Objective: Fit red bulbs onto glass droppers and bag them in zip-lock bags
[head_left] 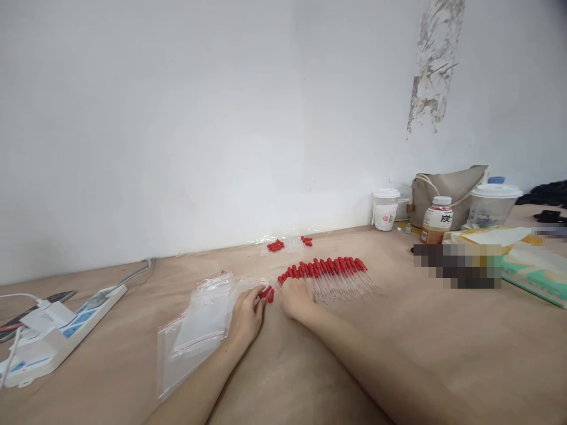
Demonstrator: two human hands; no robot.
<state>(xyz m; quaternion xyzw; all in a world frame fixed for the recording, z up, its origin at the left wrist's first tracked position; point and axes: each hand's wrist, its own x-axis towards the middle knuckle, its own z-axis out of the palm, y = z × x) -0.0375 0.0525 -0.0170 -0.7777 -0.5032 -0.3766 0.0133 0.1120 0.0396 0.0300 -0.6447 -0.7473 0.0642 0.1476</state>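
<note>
Thin clear droppers with red rubber bulbs (341, 265) lie side by side in a slanting row, bulbs towards the wall. My right hand (296, 295) is at the left end of this row, its fingers curled among the bulbs; what they pinch is hidden. To the left, my left hand (245, 316) is closed round a few droppers, whose red bulbs (270, 295) stick out past the fingertips. Their stems are mostly hidden by the hand. Clear zip bags (201, 321) with red seal lines lie under and beside my left hand.
Near the wall, a clear bag (292, 244) holds more red-bulbed droppers. A power strip (80, 330) with a charger and a phone (57, 297) is on the left. At right stand a lidded cup (385, 212), a drink bottle (437, 221), a grey bag (460, 183) and tissue packs (531, 274).
</note>
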